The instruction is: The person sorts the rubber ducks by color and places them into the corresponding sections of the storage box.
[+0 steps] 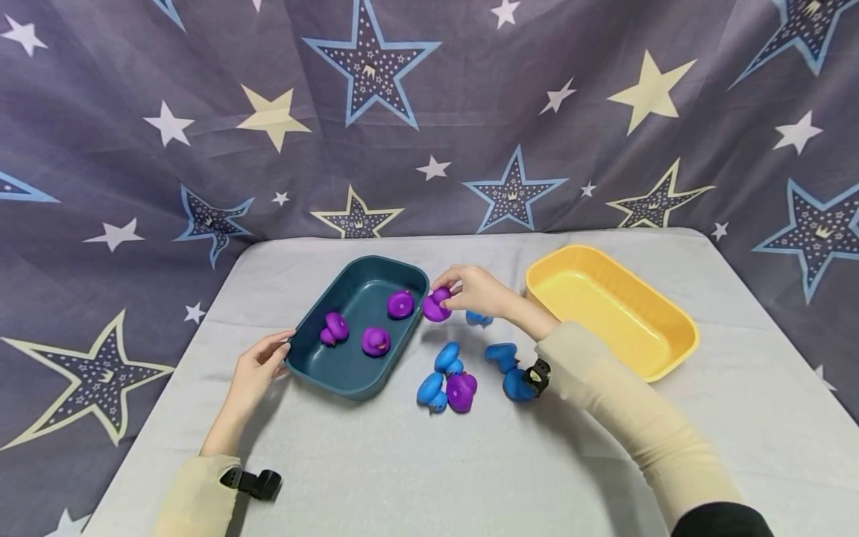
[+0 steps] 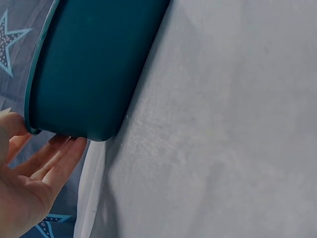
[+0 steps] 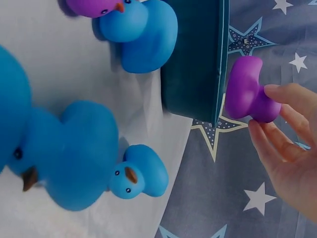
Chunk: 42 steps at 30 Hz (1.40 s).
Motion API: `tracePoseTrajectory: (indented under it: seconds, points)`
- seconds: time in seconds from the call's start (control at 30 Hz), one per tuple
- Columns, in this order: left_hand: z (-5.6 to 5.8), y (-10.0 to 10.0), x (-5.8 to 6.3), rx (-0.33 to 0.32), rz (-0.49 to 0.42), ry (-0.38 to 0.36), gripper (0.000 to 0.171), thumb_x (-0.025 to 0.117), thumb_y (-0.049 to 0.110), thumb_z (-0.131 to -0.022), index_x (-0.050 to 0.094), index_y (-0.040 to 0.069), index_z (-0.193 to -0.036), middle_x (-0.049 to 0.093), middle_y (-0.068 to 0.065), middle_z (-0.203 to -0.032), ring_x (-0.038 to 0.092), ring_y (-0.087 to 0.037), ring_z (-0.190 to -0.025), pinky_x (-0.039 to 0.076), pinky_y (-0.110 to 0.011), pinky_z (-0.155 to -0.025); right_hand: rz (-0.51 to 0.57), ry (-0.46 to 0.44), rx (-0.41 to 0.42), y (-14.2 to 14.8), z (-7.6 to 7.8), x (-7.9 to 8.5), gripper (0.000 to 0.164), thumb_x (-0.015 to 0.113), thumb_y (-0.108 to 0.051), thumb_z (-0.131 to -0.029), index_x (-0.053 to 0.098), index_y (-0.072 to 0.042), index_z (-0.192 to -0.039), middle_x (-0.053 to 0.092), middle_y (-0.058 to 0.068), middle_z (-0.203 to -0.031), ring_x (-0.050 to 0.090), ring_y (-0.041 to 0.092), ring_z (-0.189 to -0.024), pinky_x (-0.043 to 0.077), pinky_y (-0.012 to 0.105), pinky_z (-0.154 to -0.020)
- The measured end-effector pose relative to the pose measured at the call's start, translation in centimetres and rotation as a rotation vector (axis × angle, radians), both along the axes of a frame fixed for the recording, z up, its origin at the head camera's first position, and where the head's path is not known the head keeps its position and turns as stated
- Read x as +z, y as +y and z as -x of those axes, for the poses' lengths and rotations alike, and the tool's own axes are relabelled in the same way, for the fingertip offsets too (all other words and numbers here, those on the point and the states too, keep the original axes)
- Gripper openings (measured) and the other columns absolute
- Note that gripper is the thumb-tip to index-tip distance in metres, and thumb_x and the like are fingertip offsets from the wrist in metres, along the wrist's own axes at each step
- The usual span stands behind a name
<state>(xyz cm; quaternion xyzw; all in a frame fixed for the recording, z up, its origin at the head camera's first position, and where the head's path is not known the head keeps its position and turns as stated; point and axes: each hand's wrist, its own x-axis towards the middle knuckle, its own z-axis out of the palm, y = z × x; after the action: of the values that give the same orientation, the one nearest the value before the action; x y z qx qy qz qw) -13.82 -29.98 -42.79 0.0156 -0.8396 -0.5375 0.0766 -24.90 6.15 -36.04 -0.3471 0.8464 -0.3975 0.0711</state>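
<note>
My right hand point(image 1: 482, 291) pinches a purple rubber duck point(image 3: 242, 91) between thumb and fingertips, holding it in the air just outside the right rim of the teal basin point(image 1: 356, 384). Three purple ducks lie inside that basin, one of them an upright purple duck point(image 1: 376, 341). At the basin's left end, the extended fingers of my left hand point(image 2: 37, 183) touch its outer wall near the rim. On the cloth right of the basin, another purple duck point(image 1: 460, 392) sits against several blue ducks point(image 1: 430, 389). A small blue duck point(image 3: 141, 173) is partly hidden by my right hand in the head view.
A yellow basin point(image 1: 590, 328) stands on the right of the table, partly behind the right sleeve. More blue ducks point(image 1: 502, 356) lie under the right forearm. White cloth point(image 1: 349, 470) covers the table, and a star-patterned curtain point(image 1: 416, 201) hangs behind it.
</note>
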Motion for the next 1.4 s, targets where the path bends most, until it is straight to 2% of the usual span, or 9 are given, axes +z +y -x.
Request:
tracePoseTrajectory:
  seconds: [0.3, 0.6, 0.83, 1.1, 1.4]
  points:
    - [0.0, 0.1, 0.1, 0.002, -0.012, 0.014, 0.038, 0.05, 0.02, -0.091, 0.051, -0.003, -0.12, 0.056, 0.004, -0.108, 0.053, 0.006, -0.085, 0.051, -0.02, -0.065, 0.047, -0.032, 0.024, -1.1, 0.1, 0.3, 0.028, 0.064, -0.001, -0.075, 0.062, 0.004, -0.102, 0.06, 0.014, -0.102, 0.057, 0.024, -0.092, 0.049, 0.023, -0.077]
    - [0.0, 0.1, 0.1, -0.003, -0.017, 0.014, 0.038, 0.05, 0.02, -0.091, 0.05, -0.004, -0.12, 0.055, 0.014, -0.103, 0.053, 0.006, -0.085, 0.05, -0.019, -0.065, 0.037, -0.006, 0.021, -2.2, 0.0, 0.6, 0.028, 0.065, -0.001, -0.075, 0.062, 0.004, -0.102, 0.06, 0.014, -0.1, 0.056, 0.022, -0.092, 0.049, 0.021, -0.076]
    - [-0.1, 0.1, 0.1, 0.0, -0.002, 0.015, 0.038, 0.05, 0.021, -0.091, 0.051, -0.003, -0.12, 0.055, 0.015, -0.102, 0.053, 0.004, -0.084, 0.051, -0.02, -0.064, 0.029, 0.042, 0.032, -3.4, 0.0, 0.8, 0.027, 0.067, -0.002, -0.074, 0.064, 0.003, -0.1, 0.063, 0.012, -0.096, 0.056, 0.021, -0.088, 0.049, 0.02, -0.074]
    - [0.0, 0.0, 0.1, 0.006, -0.009, 0.018, 0.038, 0.051, 0.02, -0.091, 0.051, -0.004, -0.12, 0.055, 0.02, -0.097, 0.053, 0.005, -0.083, 0.051, -0.019, -0.064, 0.017, 0.028, 0.033, -4.7, -0.1, 0.7, 0.027, 0.066, -0.003, -0.074, 0.064, 0.002, -0.101, 0.063, 0.013, -0.096, 0.058, 0.021, -0.089, 0.048, 0.018, -0.075]
    - [0.1, 0.0, 0.0, -0.003, -0.006, 0.036, 0.037, 0.051, 0.019, -0.091, 0.051, -0.005, -0.118, 0.057, 0.017, -0.095, 0.055, 0.003, -0.079, 0.051, -0.019, -0.063, -0.014, 0.065, 0.048, -6.0, 0.1, 0.5, 0.027, 0.067, -0.005, -0.075, 0.064, 0.0, -0.101, 0.063, 0.01, -0.098, 0.057, 0.02, -0.09, 0.047, 0.017, -0.076]
